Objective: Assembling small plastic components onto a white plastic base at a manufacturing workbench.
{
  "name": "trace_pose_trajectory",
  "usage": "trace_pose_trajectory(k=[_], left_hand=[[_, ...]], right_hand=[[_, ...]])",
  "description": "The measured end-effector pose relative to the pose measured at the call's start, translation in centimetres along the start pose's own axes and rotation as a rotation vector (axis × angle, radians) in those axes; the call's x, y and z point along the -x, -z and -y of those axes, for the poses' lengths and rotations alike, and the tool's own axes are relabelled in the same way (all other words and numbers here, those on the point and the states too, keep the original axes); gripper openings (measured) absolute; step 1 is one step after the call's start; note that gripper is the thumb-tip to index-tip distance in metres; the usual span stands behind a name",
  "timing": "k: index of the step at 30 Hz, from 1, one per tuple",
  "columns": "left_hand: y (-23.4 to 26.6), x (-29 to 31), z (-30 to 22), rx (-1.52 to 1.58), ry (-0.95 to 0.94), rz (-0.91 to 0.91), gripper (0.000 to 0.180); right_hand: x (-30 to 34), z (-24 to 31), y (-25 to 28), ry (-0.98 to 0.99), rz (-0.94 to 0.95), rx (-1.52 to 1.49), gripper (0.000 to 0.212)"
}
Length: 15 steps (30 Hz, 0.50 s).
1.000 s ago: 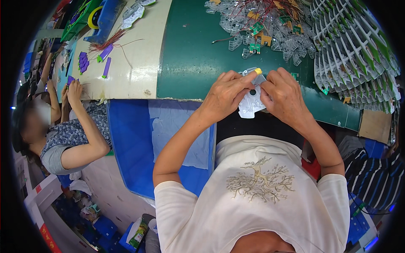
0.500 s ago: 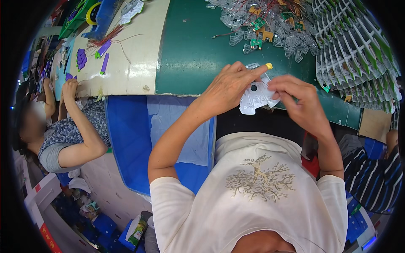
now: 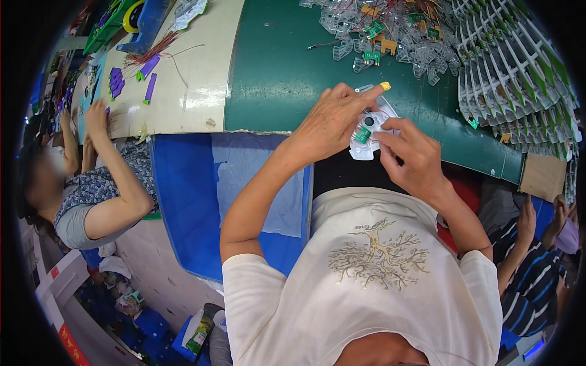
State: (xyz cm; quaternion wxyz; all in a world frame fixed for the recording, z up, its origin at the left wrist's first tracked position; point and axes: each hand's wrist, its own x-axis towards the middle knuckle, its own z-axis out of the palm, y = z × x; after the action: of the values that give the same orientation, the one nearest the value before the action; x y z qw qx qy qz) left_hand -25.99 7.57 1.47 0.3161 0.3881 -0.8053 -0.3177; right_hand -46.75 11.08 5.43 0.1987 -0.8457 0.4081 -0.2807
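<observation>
My left hand (image 3: 336, 122) grips a white moulded plastic shell (image 3: 361, 152) at the edge of the green table. A yellow cover (image 3: 385, 86) wraps the tip of its outstretched index finger. On the shell lies a small green circuit board (image 3: 362, 135), close to a dark round hole. My right hand (image 3: 415, 152) is closed, thumb and fingers pinched together over the shell just right of the board. Whatever sits between those fingertips is too small to make out.
Clear plastic parts (image 3: 400, 52) with wires and green boards are heaped at the back. Stacked white-and-green shells (image 3: 506, 67) stand at right. A blue bin (image 3: 183, 207) is left of my lap. One co-worker (image 3: 104, 195) handles purple pieces at left; another (image 3: 525, 268) sits at right.
My right hand has moved left and lower over the shell, fingers now closer to its middle. The green board now shows on the shell. At right, a co-worker's hands have come into view.
</observation>
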Motion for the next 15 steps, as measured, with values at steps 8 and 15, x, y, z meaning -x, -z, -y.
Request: trace_pose_trajectory(k=[8, 15], left_hand=[[-0.2, -1.6, -0.2, 0.081, -0.038, 0.006, 0.058], [0.4, 0.3, -1.0, 0.135, 0.053, -0.19, 0.039]], right_hand=[[2.5, -2.2, 2.0, -0.527, -0.104, -0.244, 0.021], [2.9, -2.3, -0.5, -0.398, -0.19, -0.336, 0.013]])
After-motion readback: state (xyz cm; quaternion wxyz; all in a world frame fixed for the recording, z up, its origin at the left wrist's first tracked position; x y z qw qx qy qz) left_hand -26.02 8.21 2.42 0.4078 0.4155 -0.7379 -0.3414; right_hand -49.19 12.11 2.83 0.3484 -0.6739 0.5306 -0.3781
